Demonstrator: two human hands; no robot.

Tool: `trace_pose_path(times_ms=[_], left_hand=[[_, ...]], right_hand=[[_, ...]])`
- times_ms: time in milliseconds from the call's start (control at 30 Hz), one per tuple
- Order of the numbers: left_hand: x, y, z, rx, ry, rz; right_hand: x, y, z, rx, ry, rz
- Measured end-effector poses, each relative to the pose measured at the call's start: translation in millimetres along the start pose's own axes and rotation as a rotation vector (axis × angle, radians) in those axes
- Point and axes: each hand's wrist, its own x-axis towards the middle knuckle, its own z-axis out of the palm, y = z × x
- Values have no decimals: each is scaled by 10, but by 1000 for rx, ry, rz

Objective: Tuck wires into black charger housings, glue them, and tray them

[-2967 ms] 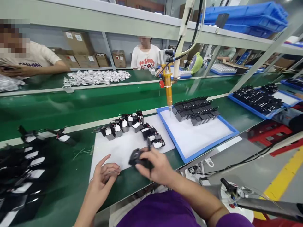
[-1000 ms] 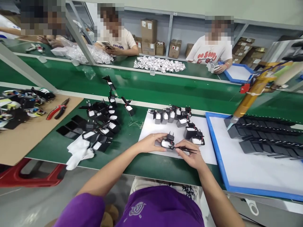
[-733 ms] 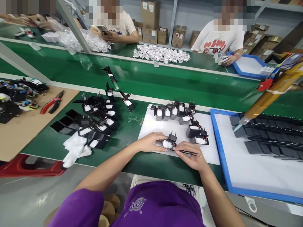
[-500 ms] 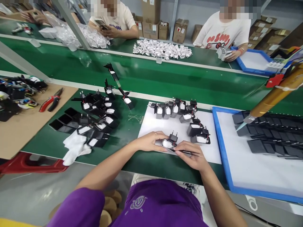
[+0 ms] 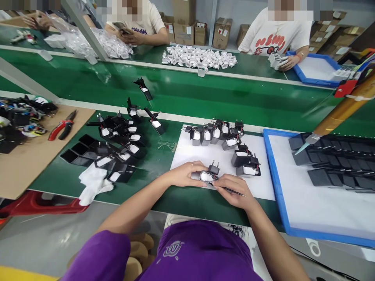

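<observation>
My left hand is closed around a black power adapter with its casing open, white filling showing and a two-pin plug cap at its far side. A pair of thin black tweezers is pinched in my right hand, the tip at the adapter's near right edge. Its exact contact point is hidden by my fingers. Beneath lies a white sheet, on which several more open adapters stand in a bent row.
On the right, a blue-rimmed tray holds rows of black adapters. A yellow glue dispenser hangs over it. To the left are open adapters, white gloves and red pliers. Co-workers sit across the bench.
My right hand has shifted slightly left, with the tweezers tilting a little more downward at their back end. The left hand keeps its hold on the adapter. The whole view has shifted slightly.
</observation>
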Motion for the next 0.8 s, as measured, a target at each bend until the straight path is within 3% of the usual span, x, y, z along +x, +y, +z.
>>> trace_pose_path(times_ms=[200, 400, 633, 800], left_hand=[[-3, 26, -14, 9, -19, -13], [4, 56, -20, 18, -21, -32], [7, 74, -21, 17, -25, -44], [4, 65, -19, 18, -14, -36]], right_hand=[[-9, -8, 28, 13, 34, 19], [16, -19, 15, 128, 62, 187], [8, 11, 43, 15, 62, 42], [20, -9, 44, 21, 90, 70]])
